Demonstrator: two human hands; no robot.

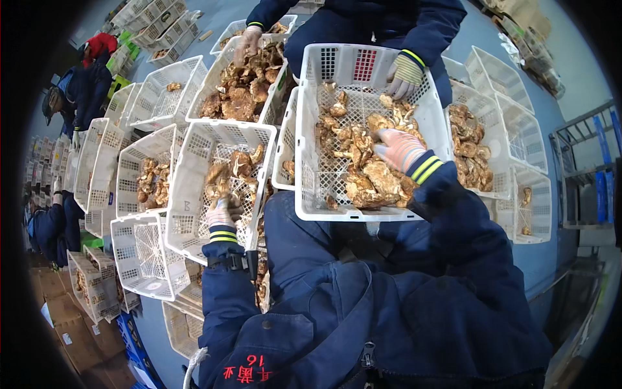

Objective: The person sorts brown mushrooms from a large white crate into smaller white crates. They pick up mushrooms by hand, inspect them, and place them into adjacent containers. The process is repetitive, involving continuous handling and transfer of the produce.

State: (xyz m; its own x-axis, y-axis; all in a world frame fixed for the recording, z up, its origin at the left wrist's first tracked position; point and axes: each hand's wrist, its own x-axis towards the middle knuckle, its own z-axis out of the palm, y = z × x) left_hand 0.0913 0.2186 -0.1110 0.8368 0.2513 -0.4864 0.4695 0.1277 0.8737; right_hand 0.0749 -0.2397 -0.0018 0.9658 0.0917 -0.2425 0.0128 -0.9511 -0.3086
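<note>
A white plastic crate (300, 160) holding brown mushrooms (376, 182) stands across my knees. My right hand (399, 148), in a striped knit glove, reaches into it with the fingertips at the mushrooms; whether it grips one I cannot tell. To the left, my gloved left hand (224, 212) is inside another white crate (181, 194), its fingers against a mushroom, with the grip unclear. More mushrooms (241, 164) lie beyond it in that crate. A person opposite has one gloved hand in the crate before me and the other at a fuller crate (194, 104) of mushrooms.
White crates stand close together on the left, some with mushrooms (153, 182). More mushroom crates (505, 165) are on the right. Several people work at the far left, near stacked crates (167, 29) and cardboard boxes (73, 335). A metal rack (583, 170) stands at the far right.
</note>
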